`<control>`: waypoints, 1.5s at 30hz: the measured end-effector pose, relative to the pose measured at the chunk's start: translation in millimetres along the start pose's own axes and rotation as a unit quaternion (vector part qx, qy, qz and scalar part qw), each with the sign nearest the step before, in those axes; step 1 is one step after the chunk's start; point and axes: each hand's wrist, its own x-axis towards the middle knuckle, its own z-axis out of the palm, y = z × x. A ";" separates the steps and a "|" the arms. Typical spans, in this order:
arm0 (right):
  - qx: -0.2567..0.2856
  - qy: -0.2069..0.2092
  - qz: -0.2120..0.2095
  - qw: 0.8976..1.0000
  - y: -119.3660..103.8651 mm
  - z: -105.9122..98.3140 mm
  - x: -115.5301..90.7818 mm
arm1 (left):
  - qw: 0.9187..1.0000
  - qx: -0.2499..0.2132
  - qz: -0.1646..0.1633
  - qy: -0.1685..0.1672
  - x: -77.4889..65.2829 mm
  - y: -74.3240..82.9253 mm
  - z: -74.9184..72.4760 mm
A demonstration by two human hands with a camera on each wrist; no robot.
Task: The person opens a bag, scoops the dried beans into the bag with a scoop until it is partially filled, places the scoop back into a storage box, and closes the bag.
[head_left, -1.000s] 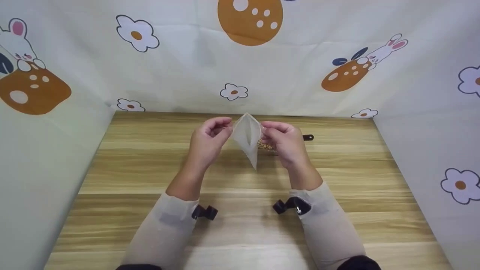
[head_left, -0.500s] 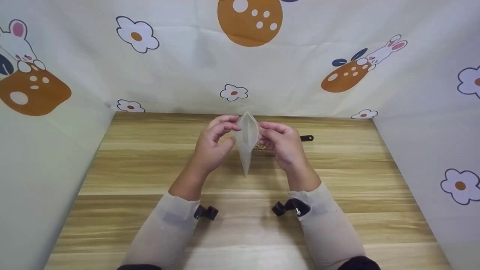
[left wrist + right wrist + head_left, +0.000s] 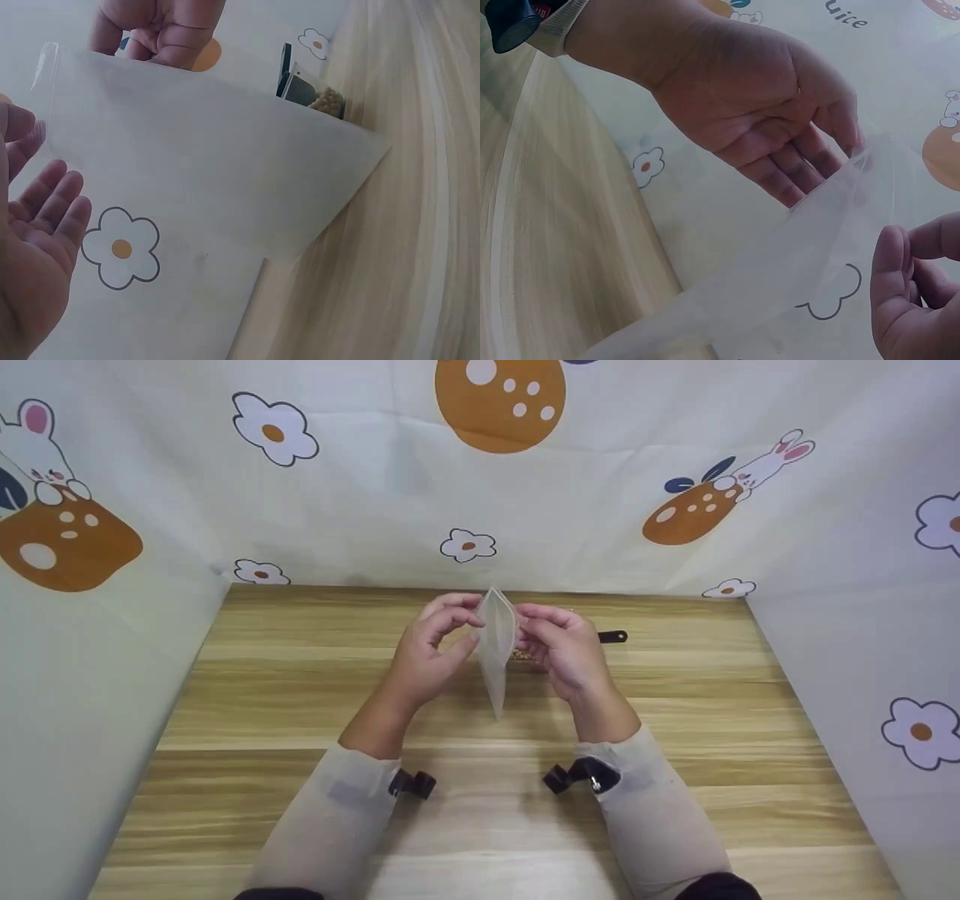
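Left hand (image 3: 435, 645) dropped its pinch: a second ago it gripped the bag's edge, now its fingers are loosely bent, tips at the bag's side. Right-hand (image 3: 574, 649) fingers pinch the other side. Bag (image 3: 495, 656) is up between them over the counter (image 3: 285, 682), mouth parted, bottom tip hanging straighter (lower too). My read: right carries most of it; beans (image 3: 525, 655) behind look untouched.

Room on table (image 3: 262, 697), both sides; translucent bag (image 3: 495, 652) blocks gap between left hand (image 3: 433, 651) and right hand (image 3: 570, 652); black handle (image 3: 614, 637) juts rightward; fabric wall (image 3: 360, 502) behind.
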 end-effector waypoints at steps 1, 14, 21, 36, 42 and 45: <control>-0.002 0.001 0.001 1.000 0.1 -0.1 0.1 | 1.000 -0.002 -0.001 -0.003 -0.1 -0.7 0.0; 0.006 -0.004 -0.002 1.000 1.5 -0.2 1.0 | 0.999 0.039 0.011 -0.017 -1.3 -5.2 0.6; 0.004 -0.001 0.005 1.000 2.3 0.9 1.3 | 1.000 0.019 0.020 -0.010 -0.9 -6.1 2.1; -0.001 -0.007 0.004 1.000 3.8 2.6 -0.1 | 0.997 0.063 0.040 -0.024 -2.4 -5.5 0.0; -0.010 -0.007 0.004 1.000 3.6 3.0 -0.4 | 0.996 0.067 0.045 -0.028 -2.0 -4.4 1.6; -0.014 -0.008 0.005 1.000 3.6 3.3 -0.8 | 0.997 0.053 0.043 -0.025 -2.0 -4.3 2.3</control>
